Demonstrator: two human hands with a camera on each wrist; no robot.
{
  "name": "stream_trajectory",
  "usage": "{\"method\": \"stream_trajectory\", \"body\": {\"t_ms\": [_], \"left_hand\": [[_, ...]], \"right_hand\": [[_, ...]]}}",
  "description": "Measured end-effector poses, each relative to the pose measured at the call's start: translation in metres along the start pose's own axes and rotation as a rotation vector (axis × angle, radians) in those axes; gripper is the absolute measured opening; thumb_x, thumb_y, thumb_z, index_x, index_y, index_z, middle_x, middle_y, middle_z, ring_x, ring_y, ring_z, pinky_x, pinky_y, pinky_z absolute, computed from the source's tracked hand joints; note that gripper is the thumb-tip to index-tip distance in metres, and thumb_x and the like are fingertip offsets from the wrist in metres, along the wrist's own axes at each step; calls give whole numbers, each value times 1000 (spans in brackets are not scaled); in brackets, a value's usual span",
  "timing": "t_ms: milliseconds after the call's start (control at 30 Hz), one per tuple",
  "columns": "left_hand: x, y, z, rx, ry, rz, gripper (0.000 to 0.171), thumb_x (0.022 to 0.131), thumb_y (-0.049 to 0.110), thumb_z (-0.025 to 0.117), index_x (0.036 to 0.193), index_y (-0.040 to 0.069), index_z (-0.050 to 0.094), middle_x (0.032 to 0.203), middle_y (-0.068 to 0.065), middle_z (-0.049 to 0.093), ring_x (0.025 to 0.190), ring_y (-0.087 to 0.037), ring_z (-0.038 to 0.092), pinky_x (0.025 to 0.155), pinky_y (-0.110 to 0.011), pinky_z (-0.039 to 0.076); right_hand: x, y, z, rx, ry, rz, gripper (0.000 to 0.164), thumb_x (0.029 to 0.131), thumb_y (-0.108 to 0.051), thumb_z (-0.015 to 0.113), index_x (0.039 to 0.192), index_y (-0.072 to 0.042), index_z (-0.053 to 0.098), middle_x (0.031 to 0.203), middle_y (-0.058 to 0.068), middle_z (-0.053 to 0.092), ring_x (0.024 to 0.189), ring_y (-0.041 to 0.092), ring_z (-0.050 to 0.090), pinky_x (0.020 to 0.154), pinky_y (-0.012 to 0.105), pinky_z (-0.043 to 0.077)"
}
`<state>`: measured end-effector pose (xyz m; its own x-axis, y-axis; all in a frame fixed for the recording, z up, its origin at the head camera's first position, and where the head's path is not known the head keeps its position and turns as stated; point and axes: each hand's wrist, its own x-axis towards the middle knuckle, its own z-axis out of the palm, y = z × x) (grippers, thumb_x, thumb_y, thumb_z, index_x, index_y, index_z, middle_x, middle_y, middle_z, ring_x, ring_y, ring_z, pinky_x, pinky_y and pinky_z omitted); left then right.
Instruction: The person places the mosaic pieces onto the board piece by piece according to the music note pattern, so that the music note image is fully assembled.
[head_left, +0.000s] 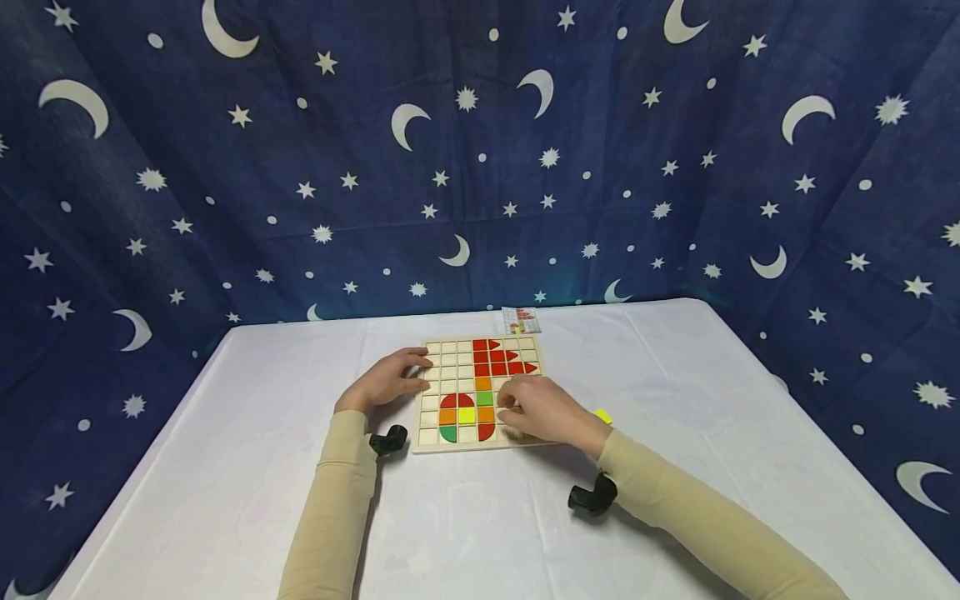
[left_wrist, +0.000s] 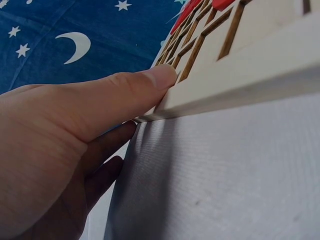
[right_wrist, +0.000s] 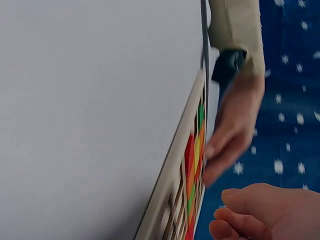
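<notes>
A wooden grid board (head_left: 450,447) lies on the table, with red squares and triangles in its upper right part. Below these run orange and green squares, a yellow square (head_left: 467,415), red quarter-round pieces and a green quarter-round piece (head_left: 448,434). My left hand (head_left: 384,382) is at the board's left side; in the left wrist view its thumb (left_wrist: 162,76) touches the wooden rim. Over the board's lower right part hovers my right hand (head_left: 546,408), fingers loosely bent. No piece shows between its fingers (right_wrist: 230,196), though the right wrist view cuts off part of the hand.
A small printed card (head_left: 521,320) with a similar coloured pattern lies behind the board. Something yellow (head_left: 603,415) sits on the white tablecloth (head_left: 465,533) beside the right wrist. A dark blue curtain (head_left: 480,217) with moons and stars stands behind the table.
</notes>
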<state>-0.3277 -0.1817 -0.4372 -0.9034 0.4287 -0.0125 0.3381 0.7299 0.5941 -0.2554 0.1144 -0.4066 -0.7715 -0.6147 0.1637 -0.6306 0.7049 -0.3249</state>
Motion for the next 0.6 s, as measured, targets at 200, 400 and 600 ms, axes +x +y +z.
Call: {"method": "stream_trajectory", "body": {"t_ms": [200, 400, 600], "left_hand": [[0, -2, 0, 16, 1, 27, 45, 90, 21, 71, 130, 3, 61, 151, -16, 40, 142, -35, 31, 116, -50, 25], [0, -4, 1, 29, 13, 73, 45, 91, 21, 70, 130, 1, 61, 150, -19, 41, 141, -38, 32, 116, -52, 26], [-2, -2, 0, 40, 15, 63, 45, 91, 22, 70, 130, 1, 61, 149, -18, 42, 141, -37, 32, 116, -51, 26]], "right_hand": [[-38, 37, -23, 32, 28, 99, 14, 86, -15, 71, 96, -6, 70, 87, -2, 63, 78, 13, 58, 71, 31, 50], [-70, 67, -37, 59, -17, 198, 25, 85, -15, 75, 105, -2, 69, 92, 2, 63, 81, 14, 58, 73, 33, 52], [-88, 84, -41, 48, -100, 218, 40, 79, -20, 82, 112, -1, 68, 91, 0, 57, 81, 15, 52, 74, 33, 49]]}}
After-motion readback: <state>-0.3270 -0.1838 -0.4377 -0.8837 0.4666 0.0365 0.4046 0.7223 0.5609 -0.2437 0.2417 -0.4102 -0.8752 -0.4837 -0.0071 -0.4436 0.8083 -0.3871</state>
